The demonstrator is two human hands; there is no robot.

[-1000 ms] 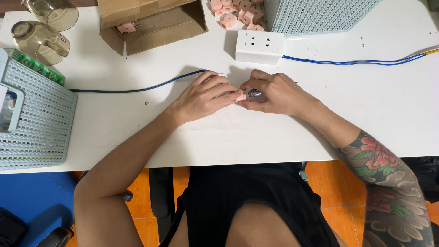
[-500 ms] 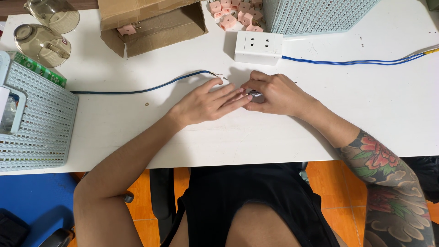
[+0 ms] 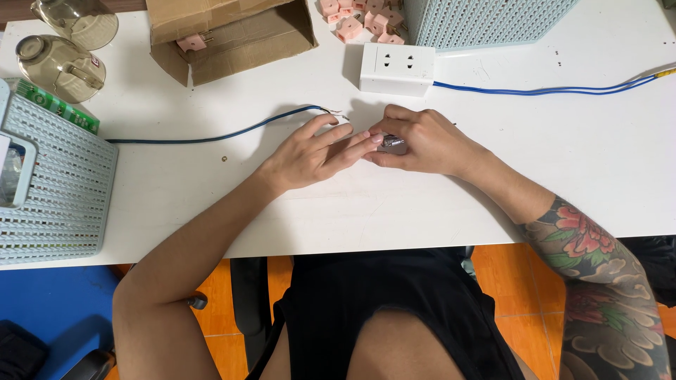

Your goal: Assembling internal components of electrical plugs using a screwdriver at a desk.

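A white table spreads before you, with two pale blue perforated baskets on it: one at your far left edge, one at the top right. An open brown cardboard box lies tipped on its side at the top centre, a pink plug part just inside its mouth. More pink plug parts sit in a loose heap between the box and the right basket. Two clear smoky glass lids rest at the top left, and a green circuit board lies against the left basket's rim.

A white socket block with two outlets on its face stands just beyond your hands; a twin blue cable runs from it off to the right edge. A second blue cable snakes in from the left basket, its bare end lying just past your left fingertips. Nothing stands between you and the work except your own fingers.

Your right hand is curled narrowly around a small silvery metal part, gripping it low over the table in front of the socket block; most of it is hidden, so its kind cannot be told. Your left hand lies nearly flat, fingers stretched out and close together, their tips touching that part and the right hand's fingers.
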